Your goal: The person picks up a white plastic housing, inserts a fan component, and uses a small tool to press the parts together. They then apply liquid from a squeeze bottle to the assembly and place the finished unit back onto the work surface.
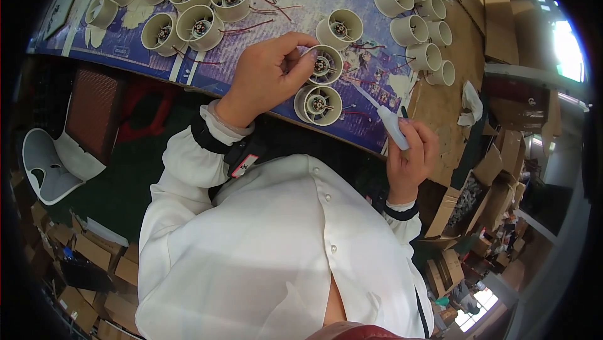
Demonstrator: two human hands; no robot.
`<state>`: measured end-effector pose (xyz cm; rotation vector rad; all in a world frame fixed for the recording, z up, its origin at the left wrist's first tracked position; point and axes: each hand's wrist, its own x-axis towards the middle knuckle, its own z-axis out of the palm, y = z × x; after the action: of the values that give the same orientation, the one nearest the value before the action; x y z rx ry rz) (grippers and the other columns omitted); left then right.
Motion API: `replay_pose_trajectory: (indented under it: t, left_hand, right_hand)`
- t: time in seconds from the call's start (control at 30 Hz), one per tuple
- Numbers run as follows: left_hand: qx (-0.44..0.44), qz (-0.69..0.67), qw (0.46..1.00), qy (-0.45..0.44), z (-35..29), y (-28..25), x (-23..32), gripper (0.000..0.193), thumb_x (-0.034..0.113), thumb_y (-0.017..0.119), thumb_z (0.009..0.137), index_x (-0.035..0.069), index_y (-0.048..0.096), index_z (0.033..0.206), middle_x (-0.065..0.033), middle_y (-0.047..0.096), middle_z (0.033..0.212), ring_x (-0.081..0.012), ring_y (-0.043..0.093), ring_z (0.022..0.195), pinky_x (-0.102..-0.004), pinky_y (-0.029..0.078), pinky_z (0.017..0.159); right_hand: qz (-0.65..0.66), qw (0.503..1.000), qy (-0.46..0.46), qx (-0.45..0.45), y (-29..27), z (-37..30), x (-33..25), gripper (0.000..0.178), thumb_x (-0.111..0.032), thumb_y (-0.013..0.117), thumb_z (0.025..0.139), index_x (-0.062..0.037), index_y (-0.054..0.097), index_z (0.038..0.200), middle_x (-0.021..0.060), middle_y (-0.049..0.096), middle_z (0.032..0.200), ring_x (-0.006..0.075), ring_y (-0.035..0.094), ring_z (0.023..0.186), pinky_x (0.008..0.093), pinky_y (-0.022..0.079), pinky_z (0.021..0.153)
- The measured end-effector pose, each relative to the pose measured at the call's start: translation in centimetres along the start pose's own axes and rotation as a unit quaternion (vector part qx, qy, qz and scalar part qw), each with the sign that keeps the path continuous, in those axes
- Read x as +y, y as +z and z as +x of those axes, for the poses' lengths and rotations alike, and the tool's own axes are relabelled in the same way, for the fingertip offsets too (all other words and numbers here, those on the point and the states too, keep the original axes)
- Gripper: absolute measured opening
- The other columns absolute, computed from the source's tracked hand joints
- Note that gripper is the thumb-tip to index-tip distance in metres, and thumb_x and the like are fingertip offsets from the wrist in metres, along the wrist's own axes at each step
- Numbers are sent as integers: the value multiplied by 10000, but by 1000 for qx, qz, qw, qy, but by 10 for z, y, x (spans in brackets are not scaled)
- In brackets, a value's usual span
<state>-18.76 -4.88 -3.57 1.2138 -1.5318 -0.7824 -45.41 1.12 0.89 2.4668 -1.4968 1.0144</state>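
My left hand [267,73] is at the near edge of the blue table, thumb and fingers closed on the rim of a cream plastic cup-shaped housing [336,71]. Inside that housing sits a small round motor part with spokes around it. A similar housing [319,106] stands nearer to me, and another [340,29] just beyond. Held in my right hand [412,156] is a white squeeze bottle [391,127] with a long thin nozzle. The tip points up and left toward the housings, apart from them. Thin red and dark wires [358,112] trail from the housings.
Several more wired housings [200,27] are grouped at the far left, others [424,56] in rows at the right. Brown cardboard [433,120] covers the right end of the table [276,35]. A grey-white chair [53,167] stands at left; open cartons [465,205] lie lower right.
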Motion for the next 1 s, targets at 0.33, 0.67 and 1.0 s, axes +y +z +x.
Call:
replay_pose_trajectory:
  t: [0.33, 0.67, 1.0]
  left_hand:
    - [1, 5, 1000, 4, 0, 1, 0, 195, 114, 662, 843, 50, 674, 1027, -56, 609, 631, -139, 581, 521, -270, 436, 491]
    - [-1, -5, 1000, -4, -2, 2, -3, 217, 126, 674, 852, 50, 666, 1054, -47, 585, 612, -122, 543, 501, -261, 412, 478]
    - [-23, -64, 997, -38, -30, -4, 7, 289, 165, 728, 851, 49, 550, 1047, 24, 495, 568, -41, 432, 505, -227, 338, 464]
  right_hand:
    - [22, 999, 25, -18, 1, -6, 3, 356, 18, 771, 754, -61, 652, 1080, 120, 625, 1012, 268, 613, 905, 331, 497, 775]
    - [111, 983, 145, -7, 3, -18, 10, 285, 0, 738, 813, -36, 644, 1079, 118, 612, 1054, 240, 605, 946, 312, 487, 828]
    - [295, 916, 266, 49, 6, -51, 22, 281, 31, 715, 822, -12, 627, 1085, 103, 579, 1114, 200, 585, 994, 299, 481, 871]
